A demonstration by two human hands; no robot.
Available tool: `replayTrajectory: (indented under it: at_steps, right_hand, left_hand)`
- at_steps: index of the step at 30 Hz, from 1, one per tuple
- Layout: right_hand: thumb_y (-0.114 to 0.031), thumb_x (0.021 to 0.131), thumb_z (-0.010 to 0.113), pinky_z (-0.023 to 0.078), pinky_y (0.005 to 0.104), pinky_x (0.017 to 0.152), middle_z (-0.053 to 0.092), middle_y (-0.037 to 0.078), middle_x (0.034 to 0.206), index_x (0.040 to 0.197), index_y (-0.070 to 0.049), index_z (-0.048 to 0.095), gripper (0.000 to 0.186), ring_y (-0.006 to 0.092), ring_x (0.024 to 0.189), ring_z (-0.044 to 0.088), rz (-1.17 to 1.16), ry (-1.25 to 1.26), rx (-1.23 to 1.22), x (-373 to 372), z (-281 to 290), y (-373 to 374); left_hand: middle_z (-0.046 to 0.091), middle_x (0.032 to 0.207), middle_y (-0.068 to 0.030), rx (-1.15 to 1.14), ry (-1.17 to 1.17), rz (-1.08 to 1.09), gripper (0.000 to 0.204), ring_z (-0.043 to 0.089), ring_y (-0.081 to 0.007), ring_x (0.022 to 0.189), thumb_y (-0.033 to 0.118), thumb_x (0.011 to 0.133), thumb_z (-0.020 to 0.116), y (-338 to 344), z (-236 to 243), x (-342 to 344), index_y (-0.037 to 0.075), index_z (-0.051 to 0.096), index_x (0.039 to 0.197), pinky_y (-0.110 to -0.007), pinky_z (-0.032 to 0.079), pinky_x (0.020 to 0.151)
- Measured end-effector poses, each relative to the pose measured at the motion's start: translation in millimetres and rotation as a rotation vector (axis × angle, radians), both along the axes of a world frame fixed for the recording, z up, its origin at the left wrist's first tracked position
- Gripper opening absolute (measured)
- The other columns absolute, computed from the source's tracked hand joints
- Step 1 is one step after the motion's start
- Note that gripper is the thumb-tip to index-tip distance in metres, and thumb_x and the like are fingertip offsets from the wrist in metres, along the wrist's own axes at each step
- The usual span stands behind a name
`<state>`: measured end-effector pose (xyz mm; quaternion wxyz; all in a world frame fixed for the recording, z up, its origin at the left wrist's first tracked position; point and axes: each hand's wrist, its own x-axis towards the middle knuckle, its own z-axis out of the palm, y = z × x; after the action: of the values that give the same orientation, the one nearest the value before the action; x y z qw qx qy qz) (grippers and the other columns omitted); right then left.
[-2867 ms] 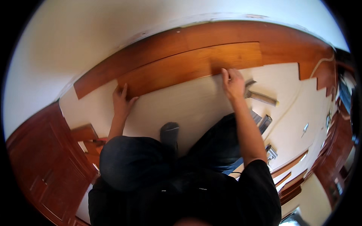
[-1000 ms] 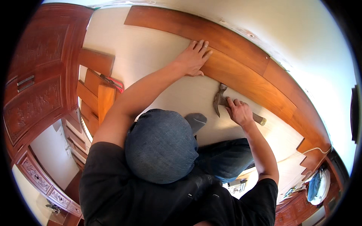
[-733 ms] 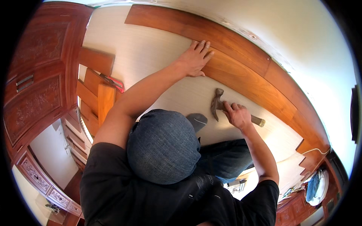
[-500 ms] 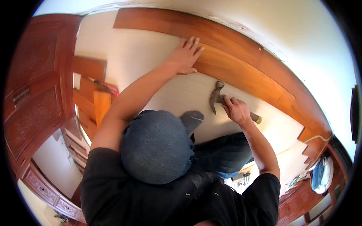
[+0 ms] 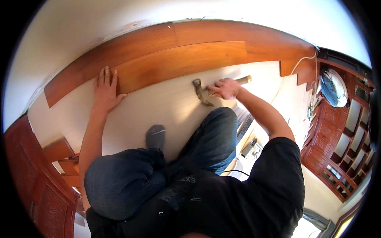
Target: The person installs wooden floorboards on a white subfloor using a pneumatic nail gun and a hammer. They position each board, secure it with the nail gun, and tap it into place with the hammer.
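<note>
My left hand [image 5: 105, 90] rests with fingers stretched out at the left end of an orange-brown floor plank [image 5: 174, 63], its fingertips reaching the plank row behind. To the right, my right hand [image 5: 225, 88] is closed round the handle of a claw hammer [image 5: 201, 92], just in front of the plank's near edge. The hammer's metal head points left and its handle end sticks out right of my hand. Whether the hammer touches the pale underlay [image 5: 139, 107] beneath it is unclear.
A second row of planks [image 5: 139, 41] runs along the white wall. Loose planks [image 5: 58, 150] lie at the left by a carved red-brown door [image 5: 49, 202]. A pale cable [image 5: 297, 65] crosses the floor at the right, near a shelved cabinet [image 5: 337, 146]. My socked foot [image 5: 155, 137] is on the underlay.
The view has swung to the right. My left hand stays at the plank's end, while my right hand has carried the hammer further right along the plank, away from it.
</note>
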<state>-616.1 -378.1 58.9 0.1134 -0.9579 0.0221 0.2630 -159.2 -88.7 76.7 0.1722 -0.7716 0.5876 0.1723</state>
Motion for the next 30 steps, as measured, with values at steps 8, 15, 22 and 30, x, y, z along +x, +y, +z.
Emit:
replayTrajectory:
  at_steps: [8,15,22,30]
  right_hand:
    - [-0.042,0.1,0.063,0.059,0.0464,0.071,0.064,0.009,0.091,0.133,-0.021,0.056,0.04,0.0329,0.084,0.07,-0.169,-0.108,-0.025,-39,-2,-29]
    - [-0.046,0.101,0.059,0.059,0.047,0.074,0.065,0.01,0.096,0.132,-0.022,0.052,0.04,0.0329,0.088,0.071,0.025,0.013,0.011,-69,-2,-35]
    - [-0.037,0.098,0.065,0.057,0.0476,0.077,0.063,0.011,0.094,0.131,-0.019,0.053,0.039,0.0349,0.092,0.069,-0.126,-0.09,-0.024,-57,1,-53]
    - [-0.039,0.099,0.063,0.057,0.0474,0.079,0.064,0.011,0.096,0.13,-0.018,0.054,0.038,0.034,0.093,0.069,-0.008,0.018,0.046,-53,6,-47]
  left_hand:
    - [0.021,0.171,-0.0236,0.005,-0.023,-0.012,0.1,0.023,-0.0395,0.157,0.056,0.089,0.072,-7,13,-4,0.008,0.027,0.165,-0.056,0.022,0.125]
    - [0.022,0.17,-0.026,-0.03,-0.049,-0.046,0.101,0.025,-0.0411,0.155,0.057,0.09,0.071,-3,10,-6,0.006,0.026,0.164,-0.057,0.023,0.124]
    - [0.021,0.17,-0.0245,0.007,-0.079,-0.061,0.101,0.024,-0.0399,0.156,0.063,0.091,0.064,-5,8,-9,0.008,0.024,0.165,-0.058,0.024,0.123]
    - [0.019,0.171,-0.0238,0.023,-0.088,-0.048,0.1,0.023,-0.0398,0.156,0.062,0.092,0.065,-5,11,-9,0.008,0.024,0.166,-0.057,0.024,0.123]
